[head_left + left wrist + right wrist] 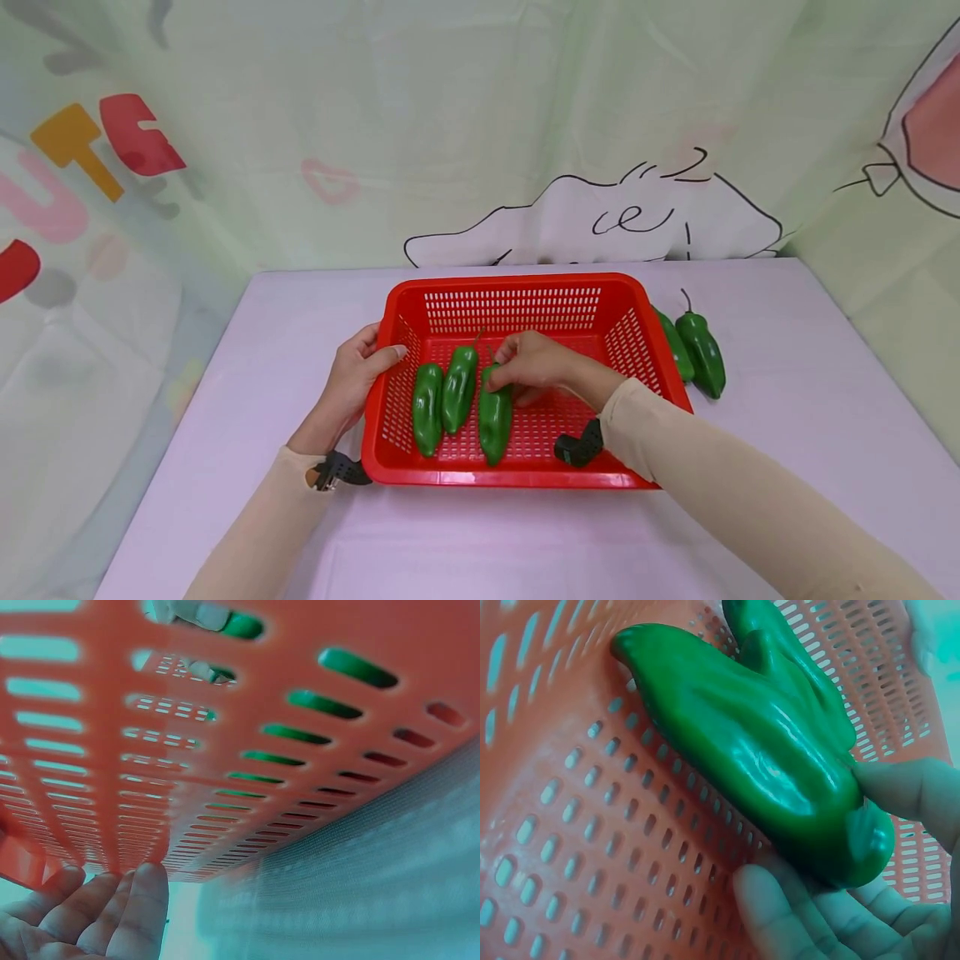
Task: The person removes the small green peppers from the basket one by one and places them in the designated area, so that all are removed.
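Note:
A red plastic basket point(517, 477) with slotted walls sits on the table. My left hand point(356, 372) grips its left rim, thumb over the top; in the left wrist view the fingers point(139, 915) lie against the outer wall. Inside the basket my right hand point(536, 362) pinches the stem end of a green pepper point(494, 421), thumb on one side and fingers on the other. That pepper point(757, 750) fills much of the right wrist view. Left of it in the basket lie two more green peppers, one in the middle point(459, 390) and one nearest the left wall point(427, 410).
Outside the basket's right wall two green peppers lie on the table, one point(702, 354) in full view and one point(678, 350) partly hidden by the rim. The pale table point(787, 375) runs back to a printed cloth backdrop point(450, 125).

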